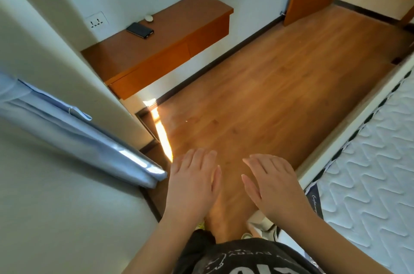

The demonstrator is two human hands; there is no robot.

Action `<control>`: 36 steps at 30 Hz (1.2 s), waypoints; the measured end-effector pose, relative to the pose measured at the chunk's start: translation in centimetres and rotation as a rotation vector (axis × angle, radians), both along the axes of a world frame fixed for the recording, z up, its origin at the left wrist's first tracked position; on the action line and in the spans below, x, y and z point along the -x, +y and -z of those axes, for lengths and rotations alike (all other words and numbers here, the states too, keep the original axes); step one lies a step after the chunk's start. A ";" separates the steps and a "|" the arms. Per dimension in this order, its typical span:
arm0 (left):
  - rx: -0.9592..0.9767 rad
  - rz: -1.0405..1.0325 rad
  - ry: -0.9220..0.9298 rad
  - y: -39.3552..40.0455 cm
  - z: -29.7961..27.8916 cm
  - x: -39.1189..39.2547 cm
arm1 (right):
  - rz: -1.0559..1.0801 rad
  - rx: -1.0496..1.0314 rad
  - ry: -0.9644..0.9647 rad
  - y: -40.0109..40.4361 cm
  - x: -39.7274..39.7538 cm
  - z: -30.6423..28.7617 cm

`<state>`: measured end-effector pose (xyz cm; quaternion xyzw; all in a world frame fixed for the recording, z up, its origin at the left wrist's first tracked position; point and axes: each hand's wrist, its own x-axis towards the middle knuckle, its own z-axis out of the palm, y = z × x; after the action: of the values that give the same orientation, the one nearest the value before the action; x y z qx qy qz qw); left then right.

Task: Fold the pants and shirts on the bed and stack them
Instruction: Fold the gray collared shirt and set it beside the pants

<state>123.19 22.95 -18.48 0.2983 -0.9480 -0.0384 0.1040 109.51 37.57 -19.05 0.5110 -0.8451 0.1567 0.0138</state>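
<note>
Both hands held out low over the wooden floor, palms down, forearms bare and reaching in from the near edge. Left hand flat, fingers straight and released, holding nothing. Right hand likewise flat, fingers spread slightly, empty, near the bed at right. Only quilted mattress in view on the bed; pants and shirts not in frame. Far left: wall-mounted shelf carrying a dark phone. Pale blue curtain at near left.
</note>
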 end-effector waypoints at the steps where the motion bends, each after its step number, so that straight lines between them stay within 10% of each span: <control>1: -0.002 0.009 0.013 -1.1 0.2 0.1 | 0.001 0.006 -0.001 -1.0 0.1 0.1; 16: -0.021 0.290 0.035 -18.6 0.5 5.4 | 0.230 -0.047 0.052 -16.2 2.4 0.0; 36: 0.093 0.738 0.070 -17.6 -1.2 37.8 | 0.647 0.039 -0.018 -11.6 27.4 -2.2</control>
<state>85.34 5.34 -17.33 -0.0700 -0.9884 -0.0403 0.1288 82.06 25.98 -16.87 0.2140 -0.9606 0.1648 0.0654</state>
